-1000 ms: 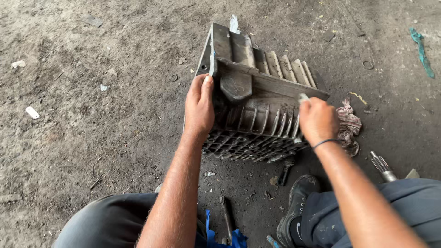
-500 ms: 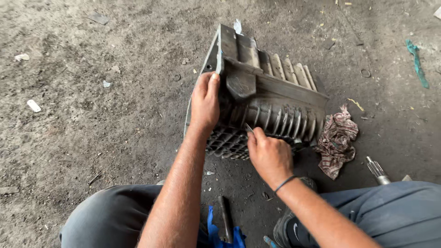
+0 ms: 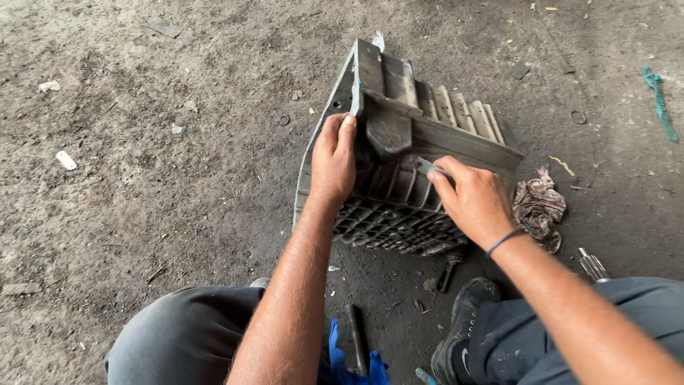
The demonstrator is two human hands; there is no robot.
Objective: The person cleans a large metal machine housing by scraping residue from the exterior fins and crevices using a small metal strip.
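Left hand (image 3: 333,158) clamped on the casing (image 3: 399,157), fingers hooked over the edge of its flat flange, palm against the ribbed side. It holds the casing tipped up on edge on the ground.

Right hand (image 3: 470,199) closed around a small flat metal scraper (image 3: 427,167), tip pressed against the casing's upper ledge just right of the centre boss. Dark band on that wrist. Hands are apart, the boss between them.

Casing: grey cast metal, finned along the top right, grid of ribs on the lower face, dirty and oily. It sits on the dirt floor (image 3: 142,142), directly in front of the person's knees.

Around it:
- Crumpled rag (image 3: 538,207) just right of the casing, touching or nearly touching its corner; can't tell which.
- Splined shaft end (image 3: 591,265) near the right knee, partly hidden by the trouser leg.
- Small dark tool (image 3: 447,271) on the ground under the casing's lower edge, beside the black shoe (image 3: 463,328).
- Dark bolt (image 3: 356,339) lying between the legs, on a blue cloth (image 3: 353,363).
- Washer ring (image 3: 577,116) and a teal scrap (image 3: 659,100) well off to the upper right.
- White bits of litter (image 3: 65,160) scattered far left.
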